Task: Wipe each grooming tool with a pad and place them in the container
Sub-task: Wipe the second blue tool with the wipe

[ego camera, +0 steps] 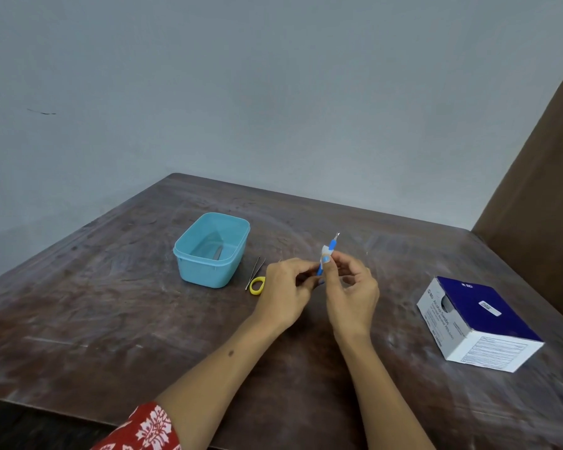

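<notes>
A slim grooming tool with a blue handle [331, 245] and a metal tip stands nearly upright above the table's middle. My left hand [285, 292] pinches its lower end. My right hand [349, 287] pinches a small white pad [325, 252] wrapped around the handle. A light blue plastic container [212, 251] sits to the left with a metal tool [219, 253] lying inside. Between the container and my left hand lie metal tweezers [255, 271] and yellow-handled scissors [257, 285], partly hidden behind my left hand.
A blue and white box of alcohol swabs [478, 323] stands at the right on the worn dark wooden table [111, 303]. A brown panel [539, 190] rises behind the table's right corner. A grey wall lies beyond.
</notes>
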### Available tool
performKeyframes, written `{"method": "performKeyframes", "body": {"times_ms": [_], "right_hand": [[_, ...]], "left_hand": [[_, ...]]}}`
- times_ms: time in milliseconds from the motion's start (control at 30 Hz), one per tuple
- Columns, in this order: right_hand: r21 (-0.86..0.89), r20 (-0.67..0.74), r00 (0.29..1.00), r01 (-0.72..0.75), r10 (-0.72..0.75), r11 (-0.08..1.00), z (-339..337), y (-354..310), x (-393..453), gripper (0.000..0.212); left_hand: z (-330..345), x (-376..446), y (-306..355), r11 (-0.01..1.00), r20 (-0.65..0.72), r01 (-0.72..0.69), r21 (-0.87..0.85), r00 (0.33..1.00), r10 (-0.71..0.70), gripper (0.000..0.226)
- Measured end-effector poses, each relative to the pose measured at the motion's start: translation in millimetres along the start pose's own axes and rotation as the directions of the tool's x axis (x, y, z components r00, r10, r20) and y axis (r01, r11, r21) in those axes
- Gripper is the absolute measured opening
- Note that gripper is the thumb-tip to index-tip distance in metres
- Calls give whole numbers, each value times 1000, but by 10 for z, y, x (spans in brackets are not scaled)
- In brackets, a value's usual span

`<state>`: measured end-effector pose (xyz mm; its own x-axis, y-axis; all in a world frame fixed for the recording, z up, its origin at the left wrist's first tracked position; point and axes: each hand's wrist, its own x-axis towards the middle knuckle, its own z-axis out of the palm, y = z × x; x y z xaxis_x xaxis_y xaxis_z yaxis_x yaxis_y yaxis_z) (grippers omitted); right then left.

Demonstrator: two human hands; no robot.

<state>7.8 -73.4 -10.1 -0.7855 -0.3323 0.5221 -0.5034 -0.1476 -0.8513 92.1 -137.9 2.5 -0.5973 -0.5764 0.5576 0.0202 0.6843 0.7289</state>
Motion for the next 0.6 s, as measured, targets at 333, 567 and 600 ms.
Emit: {"method": "performKeyframes", "body": {"times_ms": [333,567,600], "right_hand": [[-45,-69,995,68,-71,997,-13,-48,-1,8],[44,-180,983,51,-43,998,-24,-72,23,6],[52,-175,984,45,-35,998,-19,-73,22,5]], "left_hand": [[33,0,-12,1000,16,7,8,1000,-8,21],[51,-8,-43,999,62,22,41,998,-24,20],[51,-7,-48,999,47,16,42,999,-18,19]]}}
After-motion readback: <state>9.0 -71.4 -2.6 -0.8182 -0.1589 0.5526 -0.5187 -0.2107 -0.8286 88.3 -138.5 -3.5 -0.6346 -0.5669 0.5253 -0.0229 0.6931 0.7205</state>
